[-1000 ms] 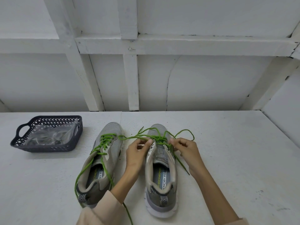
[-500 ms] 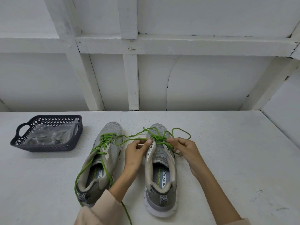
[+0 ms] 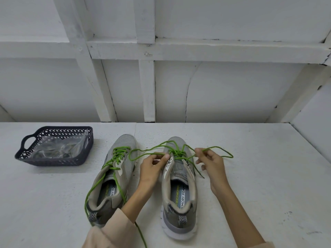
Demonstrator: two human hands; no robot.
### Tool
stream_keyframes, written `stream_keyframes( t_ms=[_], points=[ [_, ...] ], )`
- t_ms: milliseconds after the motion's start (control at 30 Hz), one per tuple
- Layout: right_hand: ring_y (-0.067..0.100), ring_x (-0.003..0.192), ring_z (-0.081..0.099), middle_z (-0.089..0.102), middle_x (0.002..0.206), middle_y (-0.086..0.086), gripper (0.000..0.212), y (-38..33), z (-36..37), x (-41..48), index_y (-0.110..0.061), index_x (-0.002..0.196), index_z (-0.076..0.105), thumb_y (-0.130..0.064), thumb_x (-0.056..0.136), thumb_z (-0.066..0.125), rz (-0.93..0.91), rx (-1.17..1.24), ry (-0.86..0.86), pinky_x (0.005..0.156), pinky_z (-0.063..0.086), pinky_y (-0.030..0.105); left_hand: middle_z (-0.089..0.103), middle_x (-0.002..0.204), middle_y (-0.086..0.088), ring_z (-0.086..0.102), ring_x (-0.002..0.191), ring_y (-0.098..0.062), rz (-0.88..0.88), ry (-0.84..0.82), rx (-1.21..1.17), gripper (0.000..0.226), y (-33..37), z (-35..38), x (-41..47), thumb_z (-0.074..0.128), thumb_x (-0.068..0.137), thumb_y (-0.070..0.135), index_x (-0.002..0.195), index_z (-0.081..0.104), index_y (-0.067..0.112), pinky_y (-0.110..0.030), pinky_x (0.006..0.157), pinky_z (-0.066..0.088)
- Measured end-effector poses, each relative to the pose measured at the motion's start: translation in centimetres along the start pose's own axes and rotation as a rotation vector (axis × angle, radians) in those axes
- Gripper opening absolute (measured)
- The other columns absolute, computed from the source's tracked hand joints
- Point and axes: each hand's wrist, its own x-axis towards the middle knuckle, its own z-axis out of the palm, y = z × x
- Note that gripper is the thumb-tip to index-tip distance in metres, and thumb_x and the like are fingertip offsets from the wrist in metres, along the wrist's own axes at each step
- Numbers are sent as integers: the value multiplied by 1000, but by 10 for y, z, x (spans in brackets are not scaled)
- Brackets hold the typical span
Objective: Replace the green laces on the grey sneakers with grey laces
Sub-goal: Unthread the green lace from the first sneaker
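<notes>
Fingertips of the right hand [image 3: 209, 162] pinch a strand of the green lace [image 3: 176, 152] just beside the eyelets of the right-side sneaker [image 3: 179, 194]. From there the strand loops out past the knuckles over the table [image 3: 259, 176]. The left hand [image 3: 153, 166] pinches the same lace at the shoe's opposite eyelet edge, thumb on top. Between the two grips lies the loose crisscross, running along the shoe's long axis with the toe away from the person. Freeing the next crossing likely means drawing the strand outward to the right, and the right hand is nearer. Both forearms reach in from below, flanking the shoe. The left-side sneaker [image 3: 116, 174], also laced green, sits just beside. A dark basket [image 3: 53, 161] holding a clear bag [image 3: 59, 149] stands well apart on the left.
</notes>
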Motion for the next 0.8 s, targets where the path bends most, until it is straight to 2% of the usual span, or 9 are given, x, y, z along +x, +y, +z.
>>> stream_keyframes(
  t_ms=[67, 133, 200, 333, 400, 500, 600, 700, 800],
  points=[
    [-2, 58, 56, 66, 74, -2, 13, 0, 5, -4, -2, 94, 70, -10, 85, 71, 26, -17, -123, 53, 39, 11, 74, 85, -1, 66, 82, -15, -2, -18, 14, 12, 1, 0, 1, 74, 85, 26, 90, 75, 15, -29, 78, 50],
    [-6, 55, 57, 66, 72, 0, 12, -1, 6, -4, 5, 92, 69, -4, 84, 70, 8, -43, -158, 52, 41, 8, 74, 83, -2, 65, 80, -15, 4, -16, 22, 11, 3, 0, 2, 74, 84, 24, 89, 75, 14, -31, 78, 50],
    [-3, 56, 57, 65, 70, 3, 8, 0, 5, -1, 3, 86, 70, -6, 86, 69, -33, -55, -86, 55, 41, 12, 73, 81, -2, 63, 77, -14, 18, 29, 12, 10, 4, -2, 2, 72, 86, 22, 87, 74, 12, -28, 75, 49],
    [10, 64, 55, 64, 75, -2, 10, 5, -5, 6, -13, 81, 67, -16, 90, 66, -66, 34, 132, 58, 38, 21, 70, 82, 1, 60, 75, -9, 33, 135, -6, 11, 6, -4, 2, 68, 89, 23, 86, 70, 13, -9, 65, 45],
    [7, 68, 58, 68, 78, -3, 8, 4, -5, 4, -12, 86, 70, -19, 88, 69, -41, -19, 31, 58, 42, 18, 73, 88, 0, 62, 79, -12, 16, 63, -10, 15, 5, -2, 1, 71, 87, 27, 91, 72, 12, -16, 72, 49],
    [7, 77, 66, 74, 84, 6, 13, 8, 0, 0, -7, 89, 75, -18, 83, 73, -7, -126, -171, 71, 50, 16, 73, 84, 3, 61, 77, -14, 4, -10, -1, 20, 5, 3, -1, 76, 82, 34, 91, 74, 16, -33, 76, 52],
    [3, 67, 62, 70, 76, 6, 11, 8, -2, 1, -10, 83, 73, -17, 88, 68, -57, -105, -39, 65, 46, 13, 70, 81, 1, 59, 76, -12, 41, 122, -24, 14, 9, 2, 0, 71, 87, 31, 85, 69, 18, -27, 72, 47],
    [9, 67, 57, 66, 79, 0, 15, 5, -11, 4, -13, 82, 67, -23, 93, 62, -66, -22, 124, 65, 41, 20, 62, 81, 3, 53, 77, -11, 70, 258, -51, 10, 14, -3, 1, 62, 93, 25, 84, 62, 20, -20, 70, 43],
    [9, 71, 59, 67, 81, 1, 16, 2, -4, -2, -9, 87, 70, -25, 89, 67, 7, -71, -47, 64, 43, 19, 65, 82, 9, 56, 76, -6, 53, 108, -20, 10, 12, -2, -3, 65, 92, 29, 87, 65, 20, -14, 68, 45]
  ],
)
